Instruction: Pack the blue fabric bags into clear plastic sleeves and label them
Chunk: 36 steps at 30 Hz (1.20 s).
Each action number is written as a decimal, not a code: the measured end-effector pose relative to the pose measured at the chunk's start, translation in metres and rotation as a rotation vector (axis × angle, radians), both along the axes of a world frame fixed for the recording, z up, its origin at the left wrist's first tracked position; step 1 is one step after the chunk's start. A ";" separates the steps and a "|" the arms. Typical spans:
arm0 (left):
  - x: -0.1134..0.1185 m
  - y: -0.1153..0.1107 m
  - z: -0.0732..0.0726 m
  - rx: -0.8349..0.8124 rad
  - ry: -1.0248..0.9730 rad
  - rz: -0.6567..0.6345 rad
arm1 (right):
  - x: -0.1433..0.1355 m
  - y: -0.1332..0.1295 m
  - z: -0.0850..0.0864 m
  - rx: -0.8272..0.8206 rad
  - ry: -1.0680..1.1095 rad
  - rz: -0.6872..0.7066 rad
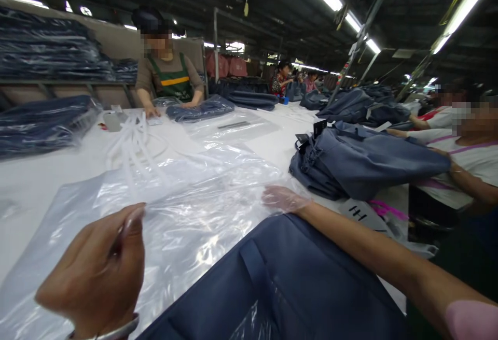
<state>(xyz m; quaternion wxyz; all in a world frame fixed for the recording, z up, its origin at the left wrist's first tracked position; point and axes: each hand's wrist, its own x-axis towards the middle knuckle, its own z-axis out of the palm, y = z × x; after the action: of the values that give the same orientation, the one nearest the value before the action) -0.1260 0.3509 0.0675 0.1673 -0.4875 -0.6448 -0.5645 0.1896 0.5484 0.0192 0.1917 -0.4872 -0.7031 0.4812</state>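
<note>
My left hand (103, 265) is closed, thumb pressed to the fingers, pinching the edge of a clear plastic bag (218, 205). Inside that bag, under its film, lies my right hand (286, 198), stretched out flat with the fingers pointing left. Directly in front of me is a dark blue fabric bag (303, 278) with a strap loop on its upper edge. Some clear film shows over its lower part. The clear bag spreads across the white table (39, 174) beyond the blue one.
White strips (134, 143) lie on the table's far side. A co-worker (171, 78) stands opposite, hands at a wrapped blue bag (202, 108). More blue bags (365, 156) are piled at right beside another person (467, 158). Wrapped bags (42, 122) lie at left.
</note>
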 end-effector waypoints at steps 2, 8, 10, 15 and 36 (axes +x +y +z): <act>0.011 0.002 0.001 -0.069 0.177 -0.029 | -0.001 -0.015 0.004 0.039 -0.022 0.080; 0.036 0.025 -0.016 -0.339 0.555 -0.307 | 0.006 -0.089 0.037 0.726 -0.160 0.559; 0.043 0.030 -0.021 -0.404 0.587 -0.335 | 0.012 -0.100 0.042 0.885 -0.214 0.392; 0.056 0.031 -0.020 -0.537 0.658 -0.409 | 0.022 -0.062 0.020 1.019 -0.452 0.145; -0.108 -0.177 -0.057 -1.006 -0.022 0.351 | 0.090 -0.003 -0.030 0.854 -0.550 0.017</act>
<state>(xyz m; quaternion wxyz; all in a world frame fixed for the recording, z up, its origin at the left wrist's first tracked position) -0.2345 0.1736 0.0104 -0.0020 -0.3864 -0.9093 -0.1542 0.2798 0.5456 -0.0113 0.1778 -0.4684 -0.8654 0.0062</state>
